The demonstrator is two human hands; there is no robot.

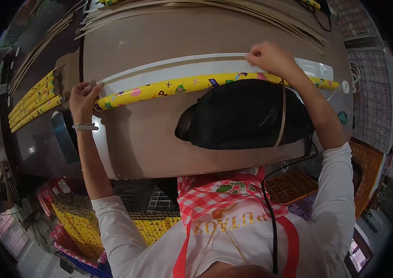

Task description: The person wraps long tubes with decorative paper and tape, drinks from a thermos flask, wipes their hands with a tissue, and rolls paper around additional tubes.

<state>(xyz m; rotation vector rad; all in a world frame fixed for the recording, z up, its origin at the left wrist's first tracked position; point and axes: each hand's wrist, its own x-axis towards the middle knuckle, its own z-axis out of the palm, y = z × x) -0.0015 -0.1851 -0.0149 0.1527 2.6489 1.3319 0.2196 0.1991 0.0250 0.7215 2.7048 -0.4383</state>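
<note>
A yellow printed paper roll (159, 90) with small colourful pictures lies lengthwise across the table. Its white underside (131, 81) spreads out flat along the far side. Beyond that runs a long, narrow white strip (173, 60), with a tan band just beneath it. My left hand (83, 95) pinches the strip's left end, near the roll's left tip. Closed fingers of my right hand (268, 58) are at the strip's right end, the forearm passing over the roll.
A black mesh-covered object (247, 116) with a tan band stands before the roll. Several finished yellow rolls (34, 102) lie left, by a dark box (64, 136). Thin tan strips (196, 9) line the far edge. More yellow rolls (80, 227) fill a bin below. Another person's hand (4, 171) shows far left.
</note>
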